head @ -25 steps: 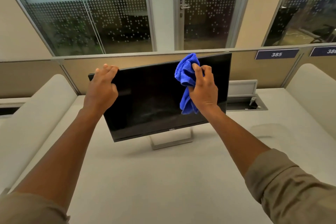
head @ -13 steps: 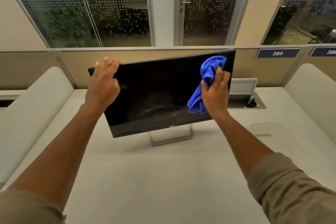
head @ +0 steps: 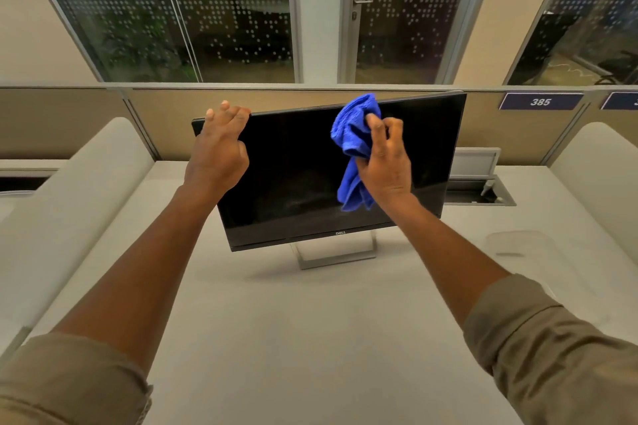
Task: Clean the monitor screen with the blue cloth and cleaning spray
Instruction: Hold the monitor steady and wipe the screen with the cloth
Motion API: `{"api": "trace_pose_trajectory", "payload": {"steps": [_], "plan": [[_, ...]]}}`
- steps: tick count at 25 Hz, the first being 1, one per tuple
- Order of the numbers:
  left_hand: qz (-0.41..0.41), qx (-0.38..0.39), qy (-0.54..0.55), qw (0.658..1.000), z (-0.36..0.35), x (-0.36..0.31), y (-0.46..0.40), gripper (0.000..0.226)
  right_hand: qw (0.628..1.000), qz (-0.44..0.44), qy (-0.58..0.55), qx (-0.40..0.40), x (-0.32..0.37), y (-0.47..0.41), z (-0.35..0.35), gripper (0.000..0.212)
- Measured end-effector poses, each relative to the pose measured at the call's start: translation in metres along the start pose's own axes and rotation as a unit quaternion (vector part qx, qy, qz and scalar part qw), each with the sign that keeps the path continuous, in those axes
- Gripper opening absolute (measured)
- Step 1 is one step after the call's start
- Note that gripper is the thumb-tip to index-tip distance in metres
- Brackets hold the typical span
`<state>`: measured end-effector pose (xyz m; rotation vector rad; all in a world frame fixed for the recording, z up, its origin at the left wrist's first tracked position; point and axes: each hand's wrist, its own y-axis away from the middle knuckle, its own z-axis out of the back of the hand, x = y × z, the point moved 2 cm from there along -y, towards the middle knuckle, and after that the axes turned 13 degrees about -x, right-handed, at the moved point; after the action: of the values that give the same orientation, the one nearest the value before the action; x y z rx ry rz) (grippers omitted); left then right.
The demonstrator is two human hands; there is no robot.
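A black monitor [head: 293,176] with a dark screen stands tilted on a silver stand [head: 336,254] in the middle of the desk. My left hand [head: 215,152] grips its top left edge, fingers hooked over the rim. My right hand [head: 385,166] presses a bunched blue cloth [head: 354,145] against the upper middle-right of the screen. Part of the cloth hangs below my palm. No cleaning spray is in view.
The white desk [head: 310,338] has padded white dividers at left [head: 69,200] and right [head: 597,176]. A cable box with an open lid [head: 478,190] sits behind the monitor's right side. A beige partition with a sign reading 385 [head: 540,102] runs behind, glass walls beyond.
My right hand has swept the blue cloth from the screen's upper right corner back toward the middle. My left hand stays on the top left edge.
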<state>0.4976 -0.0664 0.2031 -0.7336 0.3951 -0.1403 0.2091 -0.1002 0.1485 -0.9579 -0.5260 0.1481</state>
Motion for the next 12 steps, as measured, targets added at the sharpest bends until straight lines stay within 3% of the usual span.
{"api": "trace_pose_trajectory", "payload": {"steps": [6,12], "plan": [[-0.016,-0.026,-0.001,1.000,0.003,-0.008,0.002,0.053,0.996,-0.061,0.047,-0.039,-0.085,-0.024,0.041,0.052],[-0.015,-0.032,0.005,0.999,0.004,-0.010,0.005,0.053,0.985,-0.165,0.039,-0.035,-0.130,0.047,0.034,0.051]]}}
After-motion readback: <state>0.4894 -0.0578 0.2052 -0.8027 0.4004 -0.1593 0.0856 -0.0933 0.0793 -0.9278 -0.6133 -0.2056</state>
